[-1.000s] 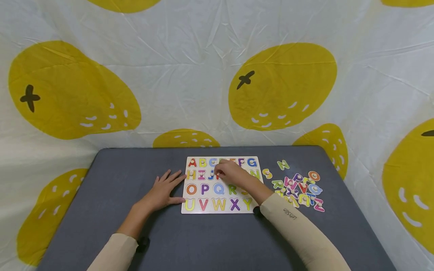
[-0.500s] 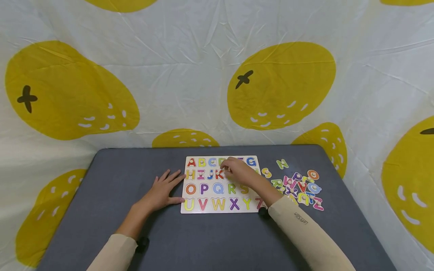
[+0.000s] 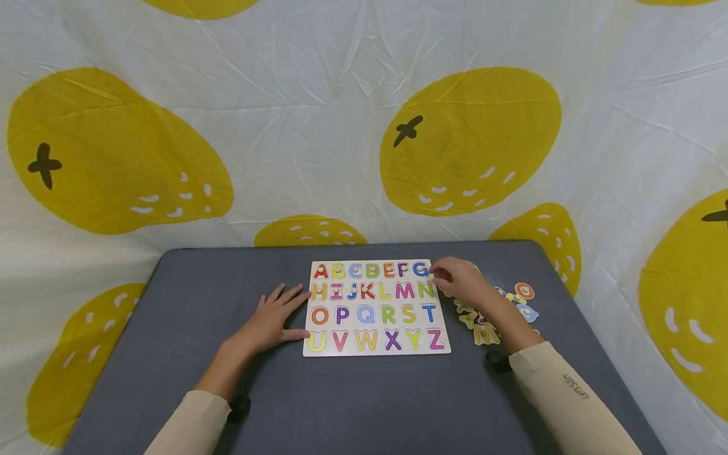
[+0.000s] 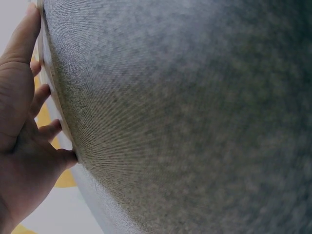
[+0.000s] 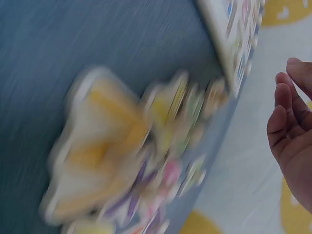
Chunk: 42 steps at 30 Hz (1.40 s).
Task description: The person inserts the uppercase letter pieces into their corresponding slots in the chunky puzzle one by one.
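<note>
A pale wooden alphabet puzzle board point(image 3: 352, 303) lies mid-table in the head view. Knobbed letter pieces sit in its top row and at the left of its second row. My left hand point(image 3: 273, 319) is spread flat at the board's left edge, thumb and fingertips touching it; the left wrist view shows these fingers point(image 4: 46, 131) against the edge. My right hand point(image 3: 463, 281) hovers just past the board's upper right corner, above the loose letter pieces point(image 3: 486, 333). Its fingers are loosely bent with nothing between them in the right wrist view, where a yellow letter piece point(image 5: 107, 146) looms blurred below.
An orange O piece point(image 3: 524, 291) and a blue piece point(image 3: 527, 313) lie at the pile's right side. My right forearm covers part of the pile. Behind the dark grey table point(image 3: 364, 404) hangs a white curtain point(image 3: 318, 145) with yellow fruit prints.
My right hand has moved right from over the board's second row to beside the loose pieces, uncovering the K and the letters right of it. The left hand has stayed at the board's edge.
</note>
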Tool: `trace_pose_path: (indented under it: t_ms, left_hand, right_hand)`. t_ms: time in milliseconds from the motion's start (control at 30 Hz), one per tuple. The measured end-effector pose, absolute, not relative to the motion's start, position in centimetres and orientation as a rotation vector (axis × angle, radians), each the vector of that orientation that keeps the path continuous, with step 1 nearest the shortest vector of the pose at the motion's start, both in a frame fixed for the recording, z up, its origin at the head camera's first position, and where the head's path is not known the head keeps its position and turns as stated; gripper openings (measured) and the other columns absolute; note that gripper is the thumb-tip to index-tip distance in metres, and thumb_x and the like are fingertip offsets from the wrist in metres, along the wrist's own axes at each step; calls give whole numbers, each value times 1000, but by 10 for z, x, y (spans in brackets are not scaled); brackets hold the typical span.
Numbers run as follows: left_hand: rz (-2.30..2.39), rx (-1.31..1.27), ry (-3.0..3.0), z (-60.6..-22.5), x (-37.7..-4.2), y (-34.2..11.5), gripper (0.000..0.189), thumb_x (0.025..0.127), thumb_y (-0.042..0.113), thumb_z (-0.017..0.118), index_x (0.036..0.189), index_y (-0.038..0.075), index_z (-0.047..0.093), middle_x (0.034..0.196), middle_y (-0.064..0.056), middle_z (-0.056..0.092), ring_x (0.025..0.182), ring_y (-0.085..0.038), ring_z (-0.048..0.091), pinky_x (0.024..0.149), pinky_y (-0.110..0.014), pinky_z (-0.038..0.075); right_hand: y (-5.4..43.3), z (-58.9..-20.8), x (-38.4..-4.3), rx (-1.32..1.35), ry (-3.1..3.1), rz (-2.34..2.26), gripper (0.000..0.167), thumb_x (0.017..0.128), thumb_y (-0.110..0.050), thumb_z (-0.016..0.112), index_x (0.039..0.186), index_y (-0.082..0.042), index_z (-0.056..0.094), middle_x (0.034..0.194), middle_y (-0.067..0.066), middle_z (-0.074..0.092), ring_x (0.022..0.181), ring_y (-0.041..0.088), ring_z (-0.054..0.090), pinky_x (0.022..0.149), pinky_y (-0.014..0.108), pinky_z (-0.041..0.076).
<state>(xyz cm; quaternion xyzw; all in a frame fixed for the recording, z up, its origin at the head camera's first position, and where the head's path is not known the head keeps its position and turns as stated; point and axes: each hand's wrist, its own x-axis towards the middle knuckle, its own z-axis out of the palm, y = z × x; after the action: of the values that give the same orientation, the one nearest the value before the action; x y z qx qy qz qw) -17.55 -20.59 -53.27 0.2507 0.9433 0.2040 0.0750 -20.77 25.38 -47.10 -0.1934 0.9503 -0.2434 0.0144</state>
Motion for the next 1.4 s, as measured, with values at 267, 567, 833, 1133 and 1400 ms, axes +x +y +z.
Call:
trace_pose_path:
  t_ms: [267, 567, 833, 1133, 1400]
  left_hand:
    - [609, 749, 2825, -531, -178, -205, 92, 85, 56, 79, 160, 20, 41, 167, -14, 36, 154, -53, 21, 111, -83, 19]
    - [611, 757, 2826, -530, -178, -205, 92, 85, 56, 79, 160, 20, 41, 167, -15, 36, 154, -53, 22, 112, -83, 18]
    - [620, 748, 2823, -532, -175, -204, 91, 85, 55, 79, 160, 20, 41, 167, -14, 35, 154, -52, 21, 113, -82, 17]
    - [604, 755, 2835, -536, -175, -205, 92, 85, 58, 78, 161, 21, 40, 167, -13, 35, 154, -52, 21, 112, -82, 19]
    - [619, 751, 2831, -536, -174, -205, 91, 85, 57, 78, 160, 21, 41, 167, -14, 35, 154, -53, 21, 112, -83, 18]
  right_hand:
    - [325, -469, -193, -427, 3030, -717, 21, 98, -11, 71, 117, -1, 71, 99, 8, 71, 86, 21, 64, 77, 41, 54]
    - [381, -478, -175, -282, 3056, -641, 18, 98, -11, 71, 114, -2, 72, 94, 6, 71, 83, 19, 61, 74, 38, 53]
    - [410, -493, -166, -145, 3050, -624, 20, 96, -19, 75, 110, -5, 73, 88, 3, 67, 81, 20, 56, 71, 34, 49]
    - [416, -501, -165, -119, 3040, -586, 22, 95, -22, 75, 102, -2, 69, 79, 1, 60, 73, 17, 51, 65, 31, 41]
    - [408, -495, -168, -113, 3076, -574, 20, 94, -18, 76, 103, -2, 70, 82, 4, 64, 74, 20, 54, 66, 31, 46]
